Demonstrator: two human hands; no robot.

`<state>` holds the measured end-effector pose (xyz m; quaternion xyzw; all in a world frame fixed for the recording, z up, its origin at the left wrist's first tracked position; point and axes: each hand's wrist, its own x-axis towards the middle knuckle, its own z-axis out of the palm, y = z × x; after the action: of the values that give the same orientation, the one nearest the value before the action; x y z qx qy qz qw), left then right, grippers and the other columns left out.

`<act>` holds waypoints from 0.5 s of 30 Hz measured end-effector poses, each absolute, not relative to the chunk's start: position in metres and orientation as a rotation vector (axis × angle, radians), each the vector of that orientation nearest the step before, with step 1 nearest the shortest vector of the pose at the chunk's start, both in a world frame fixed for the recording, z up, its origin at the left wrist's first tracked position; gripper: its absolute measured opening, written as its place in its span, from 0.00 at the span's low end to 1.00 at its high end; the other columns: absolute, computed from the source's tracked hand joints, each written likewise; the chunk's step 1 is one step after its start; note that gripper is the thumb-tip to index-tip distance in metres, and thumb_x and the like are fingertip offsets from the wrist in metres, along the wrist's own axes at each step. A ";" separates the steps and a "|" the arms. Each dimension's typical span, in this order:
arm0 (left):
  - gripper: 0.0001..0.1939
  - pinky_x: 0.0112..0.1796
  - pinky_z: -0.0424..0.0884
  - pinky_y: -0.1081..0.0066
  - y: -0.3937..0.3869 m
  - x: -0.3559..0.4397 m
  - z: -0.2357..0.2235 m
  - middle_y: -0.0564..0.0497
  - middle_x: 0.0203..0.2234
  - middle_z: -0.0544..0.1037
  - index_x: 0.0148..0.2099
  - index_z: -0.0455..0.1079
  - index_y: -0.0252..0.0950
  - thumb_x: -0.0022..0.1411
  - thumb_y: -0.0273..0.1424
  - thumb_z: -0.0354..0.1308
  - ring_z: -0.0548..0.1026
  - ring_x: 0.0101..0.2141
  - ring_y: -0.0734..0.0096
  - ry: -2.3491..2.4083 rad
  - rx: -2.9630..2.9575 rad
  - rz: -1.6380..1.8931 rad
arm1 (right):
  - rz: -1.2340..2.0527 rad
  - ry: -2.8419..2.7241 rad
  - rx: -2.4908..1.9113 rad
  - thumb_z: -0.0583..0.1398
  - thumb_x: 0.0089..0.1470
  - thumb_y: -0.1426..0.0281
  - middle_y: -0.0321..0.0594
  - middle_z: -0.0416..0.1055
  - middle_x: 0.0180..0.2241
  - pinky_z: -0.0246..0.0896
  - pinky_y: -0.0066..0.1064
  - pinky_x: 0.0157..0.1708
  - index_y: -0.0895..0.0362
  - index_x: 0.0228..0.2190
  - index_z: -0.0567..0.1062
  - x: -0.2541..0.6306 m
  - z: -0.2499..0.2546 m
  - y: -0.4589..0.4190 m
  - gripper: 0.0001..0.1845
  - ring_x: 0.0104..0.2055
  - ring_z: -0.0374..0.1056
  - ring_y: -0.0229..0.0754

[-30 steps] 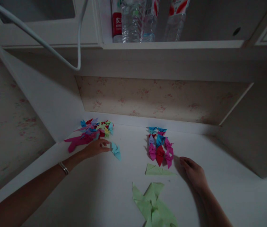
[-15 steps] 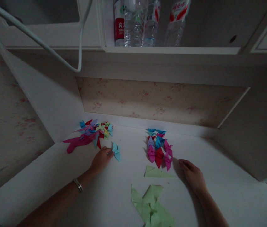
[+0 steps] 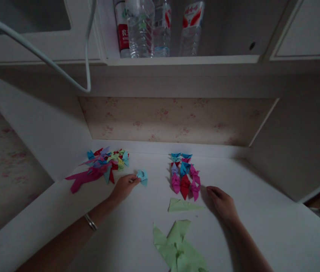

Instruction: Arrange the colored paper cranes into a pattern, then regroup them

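My left hand (image 3: 126,186) pinches a light blue folded-paper piece (image 3: 142,177) by its left side, close above the white table. Left of that hand lies a heap of mixed-colour folded papers (image 3: 100,168), with a long magenta piece at its near side. My right hand (image 3: 221,202) is by the table with its fingers curled together, and nothing shows in them. Just left of it stand short rows of small folded-paper pieces (image 3: 184,185) in blue, purple, red and magenta. A flat pale green folded strip (image 3: 184,205) lies in front of these rows.
A larger pale green folded paper (image 3: 178,247) lies nearest me. Above the table, a shelf (image 3: 182,60) holds several plastic bottles (image 3: 139,30). A white cable (image 3: 54,66) hangs at upper left. Side panels bound the table left and right.
My left hand has carried the light blue folded paper rightward, away from the heap. My right hand stays beside the rows. The view has shifted slightly to the right.
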<state>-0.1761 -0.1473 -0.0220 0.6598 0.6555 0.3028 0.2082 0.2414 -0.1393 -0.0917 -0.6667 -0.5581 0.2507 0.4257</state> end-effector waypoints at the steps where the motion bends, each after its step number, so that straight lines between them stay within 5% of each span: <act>1: 0.19 0.31 0.69 0.74 -0.146 -0.168 -0.017 0.53 0.29 0.80 0.37 0.74 0.37 0.59 0.46 0.51 0.76 0.30 0.68 1.779 1.839 0.847 | 0.627 -1.386 -1.652 0.58 0.46 0.55 0.40 0.79 0.37 0.62 0.34 0.41 0.54 0.35 0.80 0.240 -0.091 -0.140 0.20 0.40 0.72 0.48; 8: 0.17 0.24 0.66 0.76 -0.120 -0.080 0.028 0.52 0.28 0.80 0.41 0.73 0.36 0.59 0.42 0.52 0.74 0.23 0.72 1.400 1.928 0.783 | 0.680 -1.278 -1.559 0.59 0.44 0.55 0.38 0.78 0.31 0.62 0.32 0.34 0.54 0.31 0.80 0.234 -0.086 -0.140 0.18 0.34 0.71 0.46; 15: 0.13 0.33 0.68 0.74 -0.072 0.030 0.041 0.51 0.32 0.81 0.41 0.75 0.36 0.60 0.34 0.53 0.76 0.31 0.71 1.233 2.350 0.781 | 0.673 -1.185 -1.507 0.60 0.44 0.55 0.39 0.77 0.28 0.62 0.31 0.31 0.57 0.31 0.80 0.235 -0.086 -0.139 0.19 0.31 0.70 0.44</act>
<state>0.0297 -0.0718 0.0405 0.8346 0.4378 0.2775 0.1866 0.2353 -0.1385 -0.0863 -0.6305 -0.4956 0.2815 0.5269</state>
